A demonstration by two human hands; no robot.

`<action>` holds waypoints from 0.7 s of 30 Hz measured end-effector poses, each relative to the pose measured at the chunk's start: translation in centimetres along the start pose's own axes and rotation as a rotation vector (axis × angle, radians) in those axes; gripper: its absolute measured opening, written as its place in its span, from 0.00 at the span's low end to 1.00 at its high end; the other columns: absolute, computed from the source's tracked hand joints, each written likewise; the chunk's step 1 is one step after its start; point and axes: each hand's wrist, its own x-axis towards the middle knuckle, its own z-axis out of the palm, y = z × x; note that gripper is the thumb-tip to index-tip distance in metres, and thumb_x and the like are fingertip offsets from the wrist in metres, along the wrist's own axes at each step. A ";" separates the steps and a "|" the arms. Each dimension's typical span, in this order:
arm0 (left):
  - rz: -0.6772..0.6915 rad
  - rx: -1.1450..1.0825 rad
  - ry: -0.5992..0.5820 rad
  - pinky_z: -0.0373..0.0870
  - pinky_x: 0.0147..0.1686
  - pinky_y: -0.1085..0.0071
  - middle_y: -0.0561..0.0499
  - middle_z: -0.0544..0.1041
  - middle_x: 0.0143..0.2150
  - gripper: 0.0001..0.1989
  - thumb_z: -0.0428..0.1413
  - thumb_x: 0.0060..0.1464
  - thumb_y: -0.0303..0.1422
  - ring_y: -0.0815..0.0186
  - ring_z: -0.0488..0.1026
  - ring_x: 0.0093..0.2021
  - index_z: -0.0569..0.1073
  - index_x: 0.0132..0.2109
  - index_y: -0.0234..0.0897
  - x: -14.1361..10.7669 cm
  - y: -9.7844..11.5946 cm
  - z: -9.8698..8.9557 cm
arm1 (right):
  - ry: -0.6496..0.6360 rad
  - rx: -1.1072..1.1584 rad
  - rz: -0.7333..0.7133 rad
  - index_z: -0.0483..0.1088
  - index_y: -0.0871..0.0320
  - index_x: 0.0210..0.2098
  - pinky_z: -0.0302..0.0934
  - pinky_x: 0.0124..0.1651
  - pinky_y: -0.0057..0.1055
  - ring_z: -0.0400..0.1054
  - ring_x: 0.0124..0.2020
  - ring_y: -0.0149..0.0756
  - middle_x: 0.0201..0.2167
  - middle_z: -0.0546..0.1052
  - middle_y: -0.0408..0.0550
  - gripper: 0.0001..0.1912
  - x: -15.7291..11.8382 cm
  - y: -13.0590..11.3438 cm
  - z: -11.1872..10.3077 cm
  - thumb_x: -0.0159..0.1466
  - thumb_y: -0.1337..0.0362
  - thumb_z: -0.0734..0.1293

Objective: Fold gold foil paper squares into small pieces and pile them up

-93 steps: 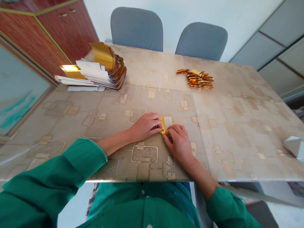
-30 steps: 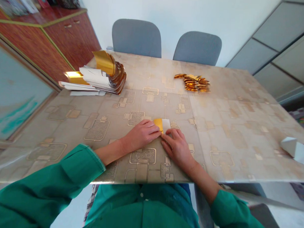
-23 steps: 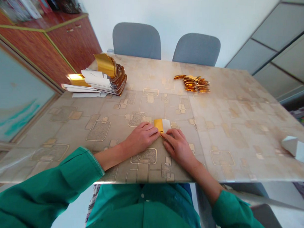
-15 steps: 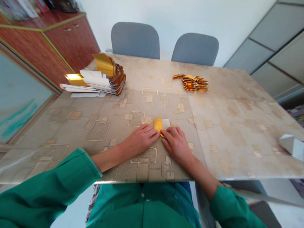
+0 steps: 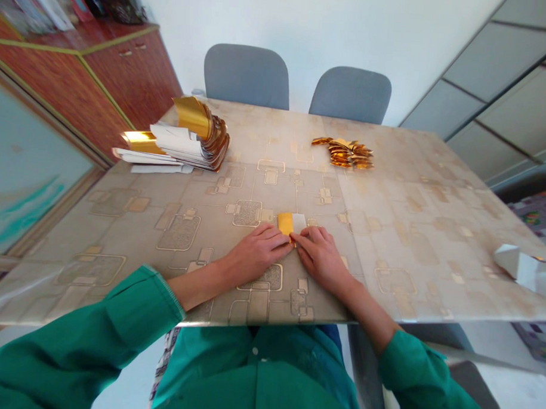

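Observation:
A small sheet of gold foil paper (image 5: pixel 285 222) lies near the front of the table, gold on its left half and white on its right. My left hand (image 5: pixel 265 247) presses its lower left part, fingers bent together. On the other side, my right hand (image 5: pixel 321 254) has its thumb and fingers closed on the lower right part. The lower edge shows a small folded gold bit between my fingertips. My fingers partly cover the sheet.
A leaning stack of gold and white papers (image 5: pixel 190 139) stands at the back left. Folded gold pieces (image 5: pixel 350 153) lie in a heap at the back. At the right edge is a white paper piece (image 5: pixel 517 264). Two grey chairs (image 5: pixel 246 75) stand behind the patterned table (image 5: pixel 402 221).
My left fingertips have slid slightly right along the paper's lower edge, closer to my right hand. The view has shifted a little; the stack and the heap stay in place.

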 end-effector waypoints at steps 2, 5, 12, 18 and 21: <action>0.005 -0.028 0.003 0.62 0.60 0.57 0.45 0.75 0.49 0.13 0.49 0.67 0.28 0.59 0.70 0.51 0.72 0.55 0.34 0.1 -0.3 0.2 | -0.027 -0.005 -0.024 0.71 0.53 0.57 0.63 0.46 0.42 0.62 0.45 0.44 0.43 0.71 0.53 0.19 0.3 0.6 -0.4 0.68 0.70 0.60; 0.021 -0.045 -0.029 0.65 0.57 0.58 0.45 0.75 0.48 0.13 0.50 0.66 0.28 0.59 0.71 0.50 0.72 0.55 0.36 0.2 -0.7 0.2 | -0.076 0.010 -0.071 0.73 0.52 0.55 0.62 0.45 0.39 0.62 0.44 0.41 0.41 0.71 0.52 0.20 0.8 1.7 -1.2 0.67 0.72 0.61; -0.030 -0.057 0.027 0.69 0.56 0.60 0.42 0.74 0.52 0.14 0.49 0.66 0.26 0.59 0.71 0.53 0.70 0.57 0.34 -0.3 0.0 0.2 | -0.081 -0.020 -0.132 0.74 0.51 0.53 0.60 0.46 0.38 0.61 0.44 0.41 0.39 0.71 0.51 0.18 1.3 2.7 -1.5 0.67 0.71 0.62; -0.043 -0.125 0.043 0.69 0.56 0.60 0.44 0.76 0.53 0.15 0.49 0.65 0.25 0.59 0.71 0.54 0.71 0.57 0.33 -0.4 -0.3 0.5 | -0.040 -0.004 -0.181 0.73 0.55 0.53 0.62 0.45 0.39 0.64 0.45 0.42 0.42 0.74 0.53 0.15 0.6 1.7 -1.1 0.70 0.66 0.60; -0.043 -0.133 0.044 0.68 0.57 0.58 0.44 0.76 0.53 0.16 0.50 0.65 0.24 0.59 0.71 0.55 0.72 0.56 0.35 -0.4 -0.7 0.6 | -0.044 0.027 -0.235 0.72 0.56 0.55 0.63 0.47 0.41 0.65 0.46 0.42 0.43 0.75 0.53 0.16 0.2 1.4 -1.0 0.71 0.65 0.59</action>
